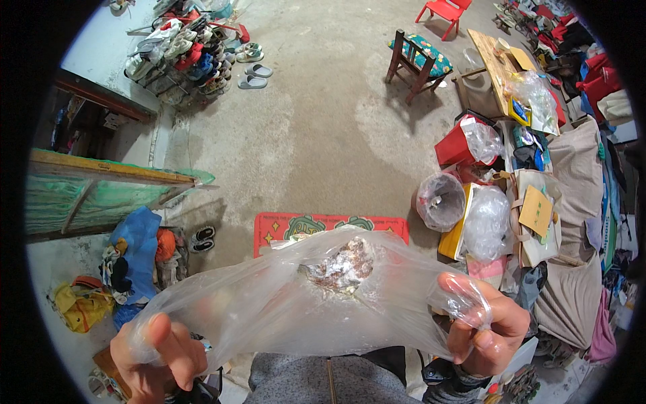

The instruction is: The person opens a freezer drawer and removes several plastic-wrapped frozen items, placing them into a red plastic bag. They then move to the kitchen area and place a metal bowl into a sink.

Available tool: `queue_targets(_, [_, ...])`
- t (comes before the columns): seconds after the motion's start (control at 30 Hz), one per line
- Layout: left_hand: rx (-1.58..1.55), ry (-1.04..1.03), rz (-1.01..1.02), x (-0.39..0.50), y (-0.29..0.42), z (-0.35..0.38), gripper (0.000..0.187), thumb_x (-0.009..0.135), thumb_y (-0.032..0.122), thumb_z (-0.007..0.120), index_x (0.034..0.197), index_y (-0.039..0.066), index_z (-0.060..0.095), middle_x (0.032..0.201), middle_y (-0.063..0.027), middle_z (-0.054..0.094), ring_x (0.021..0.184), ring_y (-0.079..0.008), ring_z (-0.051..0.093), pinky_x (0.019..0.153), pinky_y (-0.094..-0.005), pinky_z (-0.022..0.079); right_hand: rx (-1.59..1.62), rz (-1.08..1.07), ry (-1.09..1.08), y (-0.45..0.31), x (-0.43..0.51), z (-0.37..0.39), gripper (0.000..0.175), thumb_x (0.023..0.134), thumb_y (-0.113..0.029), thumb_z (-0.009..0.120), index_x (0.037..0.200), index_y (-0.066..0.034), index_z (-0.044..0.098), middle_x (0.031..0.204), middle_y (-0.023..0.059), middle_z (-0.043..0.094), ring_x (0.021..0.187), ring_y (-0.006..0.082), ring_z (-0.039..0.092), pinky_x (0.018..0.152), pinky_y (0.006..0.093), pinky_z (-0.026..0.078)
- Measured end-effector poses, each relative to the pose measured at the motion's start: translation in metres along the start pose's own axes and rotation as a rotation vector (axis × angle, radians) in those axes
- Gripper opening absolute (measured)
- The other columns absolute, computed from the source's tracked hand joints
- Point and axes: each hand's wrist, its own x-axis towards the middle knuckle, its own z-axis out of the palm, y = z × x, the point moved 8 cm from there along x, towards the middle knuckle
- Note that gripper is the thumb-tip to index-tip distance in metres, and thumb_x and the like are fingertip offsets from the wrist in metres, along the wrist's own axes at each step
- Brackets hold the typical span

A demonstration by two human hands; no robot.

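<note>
A translucent plastic bag (242, 313) is stretched wide between my two hands, in front of my grey zipped top. My left hand (164, 348) grips its left end, with the film drawn over the fingers. At the other end, my right hand (487, 320) has its fingers hooked through a loop of the film, the fingertips curled in. In the middle of the bag shows a brown lump (340, 267) with white patches. Its kind cannot be told, and the cloudy film hides part of it.
A red doormat (262, 235) lies on the concrete floor beyond the bag. To the right stand a lined waste bin (439, 202), a red bucket (451, 144) and a cushioned wooden chair (411, 68). Slippers (255, 76) and a loaded shoe rack (176, 65) are at the left.
</note>
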Motion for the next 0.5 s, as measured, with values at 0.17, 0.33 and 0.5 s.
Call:
queue_targets(0.17, [0.043, -0.019, -0.018, 0.015, -0.002, 0.001, 0.107, 0.071, 0.064, 0.064, 0.136, -0.011, 0.025, 0.061, -0.0004, 0.047, 0.051, -0.0064, 0.037, 0.04, -0.0213, 0.032, -0.001, 0.043, -0.016, 0.003, 0.01, 0.002, 0.028, 0.082, -0.017, 0.056, 0.089, 0.0092, 0.063, 0.112, 0.0343, 0.055, 0.047, 0.0118, 0.054, 0.042, 0.0217, 0.042])
queue_targets(0.33, [0.162, 0.031, -0.019, 0.041, -0.012, -0.002, 0.096, 0.078, 0.068, 0.049, 0.133, -0.008, 0.034, 0.059, 0.0022, 0.043, 0.049, -0.0059, 0.035, 0.042, -0.0203, 0.031, -0.029, 0.144, -0.127, 0.012, 0.025, 0.007, 0.023, 0.084, -0.006, 0.051, 0.1, 0.007, 0.061, 0.122, 0.0246, 0.053, 0.054, 0.0071, 0.054, 0.047, 0.0187, 0.043])
queue_targets(0.5, [0.171, 0.311, -0.153, 0.063, -0.037, -0.025, 0.089, 0.081, 0.068, 0.046, 0.125, -0.009, 0.044, 0.06, 0.0026, 0.041, 0.053, -0.007, 0.039, 0.048, -0.0216, 0.033, -0.014, 0.329, -0.093, 0.039, 0.041, 0.01, 0.024, 0.086, -0.003, 0.048, 0.106, 0.0048, 0.06, 0.126, 0.0213, 0.052, 0.063, 0.0065, 0.052, 0.052, 0.0199, 0.046])
